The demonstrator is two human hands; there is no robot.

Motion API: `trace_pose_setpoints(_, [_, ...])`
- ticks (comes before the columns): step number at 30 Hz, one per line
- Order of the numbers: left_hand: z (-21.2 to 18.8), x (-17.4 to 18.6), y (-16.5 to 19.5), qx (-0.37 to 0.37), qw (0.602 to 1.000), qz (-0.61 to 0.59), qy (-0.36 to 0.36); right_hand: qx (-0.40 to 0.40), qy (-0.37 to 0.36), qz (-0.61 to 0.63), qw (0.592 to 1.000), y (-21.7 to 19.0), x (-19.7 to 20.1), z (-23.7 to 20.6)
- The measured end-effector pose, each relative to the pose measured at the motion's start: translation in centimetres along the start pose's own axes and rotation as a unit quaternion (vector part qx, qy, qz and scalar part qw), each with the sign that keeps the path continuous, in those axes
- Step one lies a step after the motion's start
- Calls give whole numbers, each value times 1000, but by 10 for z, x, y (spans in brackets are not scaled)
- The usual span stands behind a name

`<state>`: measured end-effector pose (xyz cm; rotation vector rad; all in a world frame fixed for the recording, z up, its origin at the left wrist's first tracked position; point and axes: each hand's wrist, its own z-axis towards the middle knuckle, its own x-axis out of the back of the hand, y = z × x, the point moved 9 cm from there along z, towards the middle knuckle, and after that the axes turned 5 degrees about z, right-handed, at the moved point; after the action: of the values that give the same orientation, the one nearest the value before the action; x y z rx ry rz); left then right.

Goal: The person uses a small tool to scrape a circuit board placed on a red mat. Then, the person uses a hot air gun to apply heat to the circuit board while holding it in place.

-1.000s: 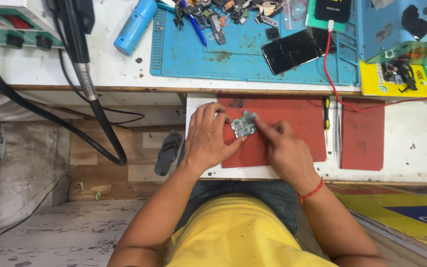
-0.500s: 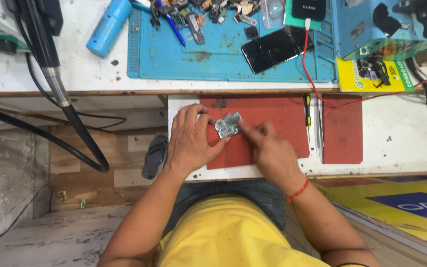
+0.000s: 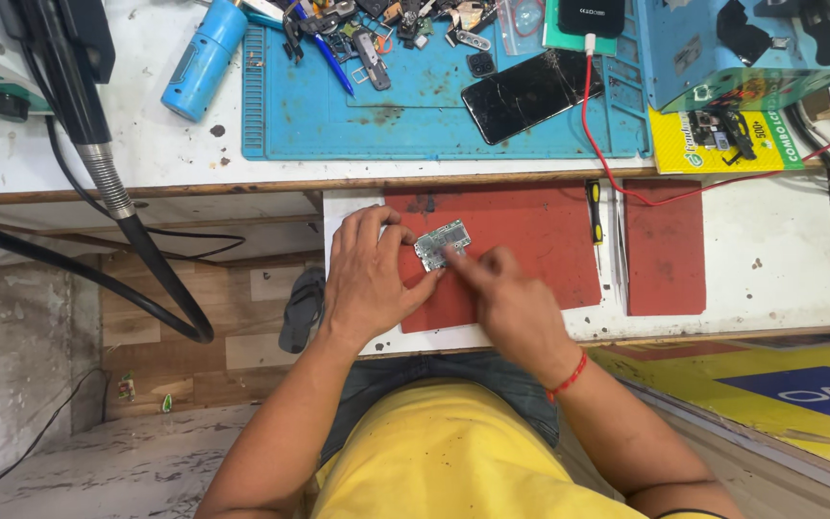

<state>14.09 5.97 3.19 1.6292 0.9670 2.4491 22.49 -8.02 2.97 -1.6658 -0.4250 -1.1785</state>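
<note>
The circuit board lies on the red mat of the pull-out worktop, at the mat's upper left. The left hand rests palm-down on the mat, its fingers curled around the board's left edge and pinching it. The right hand has one extended finger touching the board's lower right edge; its other fingers are folded and hold nothing. A yellow-handled screwdriver lies just right of the mat. On the upper worktop, a blue mat carries a dark phone and scattered parts.
</note>
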Motion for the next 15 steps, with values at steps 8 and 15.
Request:
trace_pose_setpoints(8, [0, 2, -2, -5, 1000, -2, -4, 2, 14, -42, 999, 1, 9, 6])
trace_pose_setpoints(15, [-10, 1, -8, -10, 1000, -17, 1, 20, -9, -10, 1000, 0, -7, -1])
